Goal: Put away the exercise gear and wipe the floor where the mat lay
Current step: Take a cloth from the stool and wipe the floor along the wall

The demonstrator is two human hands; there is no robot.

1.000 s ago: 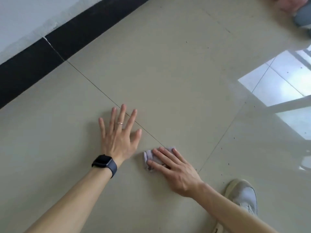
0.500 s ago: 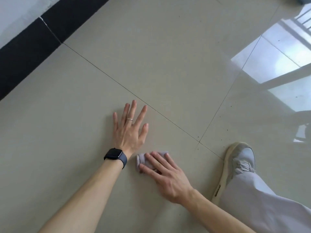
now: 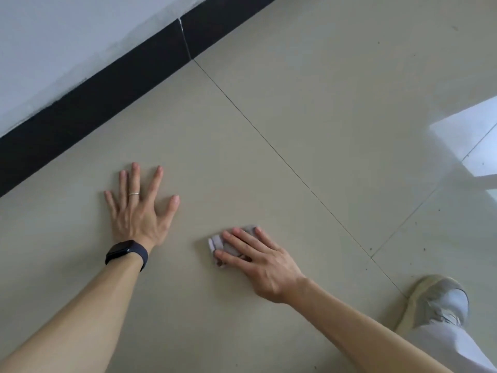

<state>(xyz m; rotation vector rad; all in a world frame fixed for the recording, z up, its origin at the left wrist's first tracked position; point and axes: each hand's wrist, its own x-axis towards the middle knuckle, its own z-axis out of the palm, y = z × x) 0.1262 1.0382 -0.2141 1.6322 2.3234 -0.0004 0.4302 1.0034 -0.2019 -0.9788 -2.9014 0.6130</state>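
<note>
A small folded cloth point(image 3: 233, 242) is pressed flat under the spread right hand point(image 3: 258, 261); being soft and light, it is best held from above. The left hand point(image 3: 139, 211) is spread on the floor point(image 3: 295, 90).

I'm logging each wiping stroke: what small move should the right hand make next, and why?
Probably slide the cloth rightward across the tile toward the grout line. The right hand presses it flat on the floor with straight fingers, the left hand is braced flat beside it, and dark specks dot the tiles beyond that line, near the shoe.
</note>
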